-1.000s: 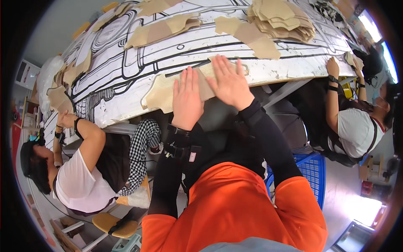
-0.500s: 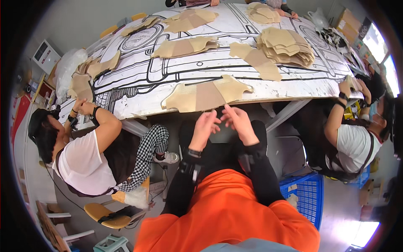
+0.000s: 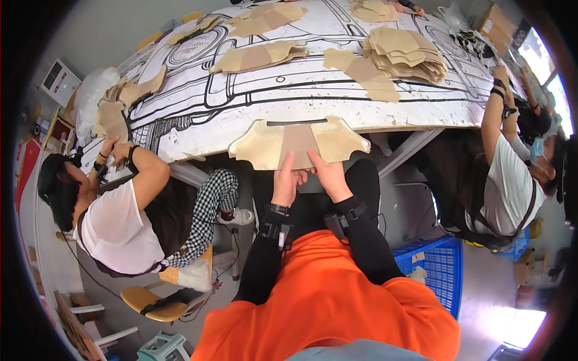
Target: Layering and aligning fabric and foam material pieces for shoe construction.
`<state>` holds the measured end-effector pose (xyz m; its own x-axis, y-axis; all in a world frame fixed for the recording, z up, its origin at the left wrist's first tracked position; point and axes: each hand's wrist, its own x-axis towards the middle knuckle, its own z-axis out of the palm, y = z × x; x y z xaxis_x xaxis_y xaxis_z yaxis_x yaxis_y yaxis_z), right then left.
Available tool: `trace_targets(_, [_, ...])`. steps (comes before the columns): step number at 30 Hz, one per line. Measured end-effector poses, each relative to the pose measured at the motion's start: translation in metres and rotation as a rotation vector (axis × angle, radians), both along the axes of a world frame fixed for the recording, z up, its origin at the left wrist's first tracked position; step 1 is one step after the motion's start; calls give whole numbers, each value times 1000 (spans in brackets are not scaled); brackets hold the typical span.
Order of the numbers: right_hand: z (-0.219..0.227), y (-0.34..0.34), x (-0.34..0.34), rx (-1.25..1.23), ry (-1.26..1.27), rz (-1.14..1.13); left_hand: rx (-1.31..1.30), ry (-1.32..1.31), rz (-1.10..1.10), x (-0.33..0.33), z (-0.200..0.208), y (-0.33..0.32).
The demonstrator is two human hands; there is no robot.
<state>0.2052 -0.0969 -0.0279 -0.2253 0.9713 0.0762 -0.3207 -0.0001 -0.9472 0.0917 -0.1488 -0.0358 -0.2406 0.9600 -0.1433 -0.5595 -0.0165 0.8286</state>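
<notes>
A tan mesh fabric panel [image 3: 256, 146] with a brown middle strip lies partly on the near table edge and juts out toward me. My left hand [image 3: 285, 182] grips its near edge at the brown strip, thumb on top and fingers underneath. Close beside it, my right hand [image 3: 331, 177] holds the same edge in the same way, its thumb on the strip. The fingers under the panel are partly hidden. A dark slot-like line runs along the panel's far edge.
Beyond the panel, a similar loose piece [image 3: 364, 75] lies beside a tall stack of tan pieces [image 3: 404, 53] on the line-drawn white tabletop [image 3: 421, 111]. Co-workers sit at my left [image 3: 123, 231] and right [image 3: 509, 186]. A blue basket [image 3: 442, 271] stands at my right on the floor.
My hands, earlier apart with loosely bent fingers just off the panel, have taken hold of its near edge. The panel has come toward me over the table edge. The right co-worker's arms reach farther forward.
</notes>
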Motion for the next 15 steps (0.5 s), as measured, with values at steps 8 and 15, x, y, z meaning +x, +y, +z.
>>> trace_targets(8, [-4, 3, 4, 475, -928, -179, 10, 1031, 411, 11, 0, 11])
trace_targets(15, [50, 2, 17, 48, -236, 17, -23, 455, 202, 4, 45, 15])
